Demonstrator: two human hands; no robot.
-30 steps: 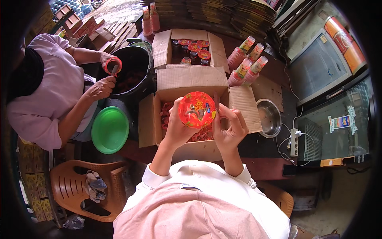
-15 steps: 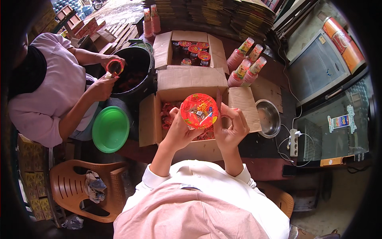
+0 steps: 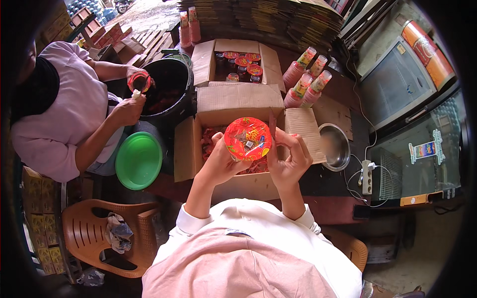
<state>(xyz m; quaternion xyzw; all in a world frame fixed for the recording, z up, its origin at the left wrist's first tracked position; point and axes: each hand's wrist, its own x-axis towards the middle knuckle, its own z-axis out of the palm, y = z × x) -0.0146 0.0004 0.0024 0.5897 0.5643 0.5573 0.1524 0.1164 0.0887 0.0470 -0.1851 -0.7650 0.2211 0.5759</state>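
Observation:
My left hand point(image 3: 218, 164) grips a cup topped with a round red printed lid point(image 3: 247, 134) from below left. My right hand point(image 3: 290, 159) holds a flat dark blade point(image 3: 272, 119) upright at the right edge of that lid. Both are held over an open cardboard box point(image 3: 237, 97) containing red crumpled pieces point(image 3: 211, 136). To my left a co-worker point(image 3: 64, 114) holds a red-rimmed container point(image 3: 140, 82) and a small pale item over a black bucket point(image 3: 174, 109); what that item is, I cannot tell.
Behind is a box of red-lidded cups point(image 3: 242, 62). Stacks of pink cups point(image 3: 310, 97) stand right of it. A steel bowl point(image 3: 335, 144), a power strip point(image 3: 367, 176) and glass-topped freezers point(image 3: 417, 169) are on the right, a green basin point(image 3: 138, 160) and a plastic chair point(image 3: 87, 233) on the left.
The cup in my hands has shifted slightly down and its lid's print has turned. The co-worker's hands have changed position, and a pale item now shows in the lower one.

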